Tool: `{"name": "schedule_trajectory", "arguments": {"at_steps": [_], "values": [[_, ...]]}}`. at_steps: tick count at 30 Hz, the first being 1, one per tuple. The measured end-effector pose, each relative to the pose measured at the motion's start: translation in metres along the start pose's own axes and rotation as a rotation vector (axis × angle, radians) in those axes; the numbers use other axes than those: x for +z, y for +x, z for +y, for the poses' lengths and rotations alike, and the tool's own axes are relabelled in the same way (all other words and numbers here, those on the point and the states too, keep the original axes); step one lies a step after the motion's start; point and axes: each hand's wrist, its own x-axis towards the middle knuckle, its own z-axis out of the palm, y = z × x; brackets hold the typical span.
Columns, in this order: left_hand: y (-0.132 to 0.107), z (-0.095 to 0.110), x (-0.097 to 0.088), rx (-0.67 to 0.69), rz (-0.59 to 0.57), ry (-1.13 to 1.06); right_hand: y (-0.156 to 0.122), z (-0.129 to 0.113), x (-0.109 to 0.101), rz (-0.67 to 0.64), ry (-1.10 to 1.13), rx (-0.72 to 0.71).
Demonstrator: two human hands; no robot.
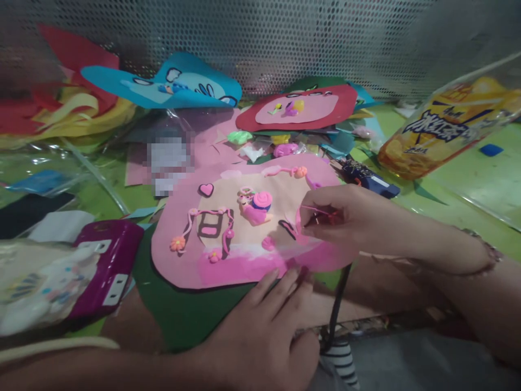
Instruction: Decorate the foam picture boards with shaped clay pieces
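A pink cut-out card [171,217] with a beige middle lies on dark green paper [179,309]. On it sit a pink clay snail [255,209] with a spiral shell, a pink heart [206,189], and pink clay strands with an orange flower [178,244]. My left hand [268,320] rests flat with fingers spread at the card's lower edge. Over the card's right side, my right hand [340,217] pinches a thin pink strand, partly hidden by the fingers. Just left of those fingertips is a dark-outlined slit shape [288,229].
Behind the card are a blue cut-out [163,87], a red cut-out [303,106] and small clay packets [286,150]. An iced tea bottle [439,127] leans at the right. A purple case [109,266] lies left. Perforated metal mesh [260,38] rises at the back.
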Motion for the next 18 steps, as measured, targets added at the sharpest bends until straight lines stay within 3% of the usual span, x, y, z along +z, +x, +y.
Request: {"name": "schedule_trajectory", "arguments": {"at_steps": [6, 18], "values": [[0.0008, 0.0003, 0.0001, 0.009, -0.006, 0.013, -0.0011, 0.0028, -0.0015, 0.029, 0.008, -0.072], [0.0017, -0.0013, -0.0008, 0.018, 0.005, 0.017, -0.0007, 0.0015, -0.0028, -0.008, -0.054, -0.008]]}}
